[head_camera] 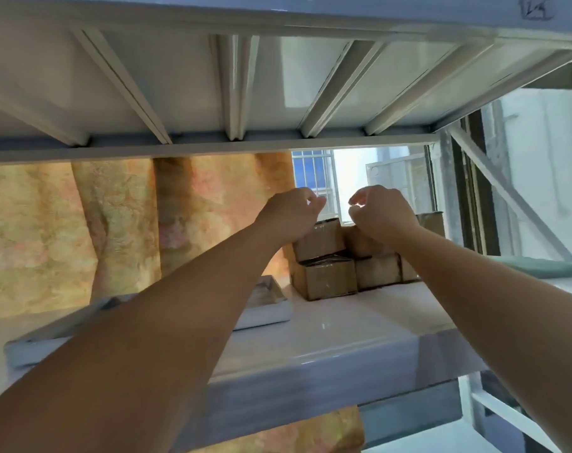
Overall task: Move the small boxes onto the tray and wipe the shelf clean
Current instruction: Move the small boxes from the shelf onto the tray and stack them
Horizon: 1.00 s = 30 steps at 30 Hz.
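Just beneath both hands sit the small boxes [325,277], stacked two high toward the back of the shelf [343,325]. The left hand [291,210] and right hand [381,214] hover over the top row, fingers curled in, gripping nothing. Under the left forearm lies the tray [268,313]. Off beyond the right hand lies a green cloth [539,268].

The white shelf [343,335] bears a tray [268,313], stacked small boxes [327,279], a green cloth [539,269].

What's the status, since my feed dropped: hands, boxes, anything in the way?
Left hand and right hand curled, empty, over the stack. Small boxes stacked on shelf, tray to their left. Nothing blocking.
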### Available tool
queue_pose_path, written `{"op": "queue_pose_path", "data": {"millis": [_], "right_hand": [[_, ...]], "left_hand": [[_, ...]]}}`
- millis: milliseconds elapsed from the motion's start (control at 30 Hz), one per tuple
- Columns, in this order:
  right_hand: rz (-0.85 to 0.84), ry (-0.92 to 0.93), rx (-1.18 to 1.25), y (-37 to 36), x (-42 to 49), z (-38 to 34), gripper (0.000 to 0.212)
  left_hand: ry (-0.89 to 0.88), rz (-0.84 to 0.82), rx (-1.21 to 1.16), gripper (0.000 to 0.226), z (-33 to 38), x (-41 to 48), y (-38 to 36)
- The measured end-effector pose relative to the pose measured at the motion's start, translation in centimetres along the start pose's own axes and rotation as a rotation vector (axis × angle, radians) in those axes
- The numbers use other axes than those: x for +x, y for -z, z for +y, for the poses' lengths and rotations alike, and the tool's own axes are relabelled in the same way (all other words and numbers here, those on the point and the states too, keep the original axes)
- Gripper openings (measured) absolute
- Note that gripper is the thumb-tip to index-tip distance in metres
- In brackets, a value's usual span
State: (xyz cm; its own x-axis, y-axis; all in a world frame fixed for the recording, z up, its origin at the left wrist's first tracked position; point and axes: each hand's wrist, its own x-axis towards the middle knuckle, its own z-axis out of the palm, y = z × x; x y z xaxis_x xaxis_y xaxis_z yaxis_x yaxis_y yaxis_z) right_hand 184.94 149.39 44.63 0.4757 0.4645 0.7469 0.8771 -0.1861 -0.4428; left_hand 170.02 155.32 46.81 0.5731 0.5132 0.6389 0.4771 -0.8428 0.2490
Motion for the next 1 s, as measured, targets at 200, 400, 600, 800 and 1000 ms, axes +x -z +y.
{"op": "queue_pose_path", "data": {"millis": [200, 400, 600, 800, 1000], "right_hand": [[-0.090, 0.058, -0.002, -1.1, -0.6, 2.9, 0.047], [-0.014, 0.108, -0.029, -1.5, -0.8, 3.2, 0.054], [0.017, 0.131, -0.060, -1.5, -1.1, 3.3, 0.051], [0.001, 0.138, -0.087, -1.7, -1.1, 3.5, 0.060], [-0.014, 0.170, -0.116, -1.6, -1.4, 3.5, 0.054]], "left_hand": [[0.135, -0.178, -0.042, 0.069, 2.6, 1.4, -2.1], [0.280, -0.303, 0.009, 0.064, 3.9, 2.6, -1.3], [0.374, -0.456, 0.052, 0.050, 4.3, 3.4, -1.1], [0.461, -0.542, -0.051, 0.053, 3.7, 3.8, -1.2], [0.562, -0.504, -0.149, 0.036, 2.3, 4.4, -1.8]]}}
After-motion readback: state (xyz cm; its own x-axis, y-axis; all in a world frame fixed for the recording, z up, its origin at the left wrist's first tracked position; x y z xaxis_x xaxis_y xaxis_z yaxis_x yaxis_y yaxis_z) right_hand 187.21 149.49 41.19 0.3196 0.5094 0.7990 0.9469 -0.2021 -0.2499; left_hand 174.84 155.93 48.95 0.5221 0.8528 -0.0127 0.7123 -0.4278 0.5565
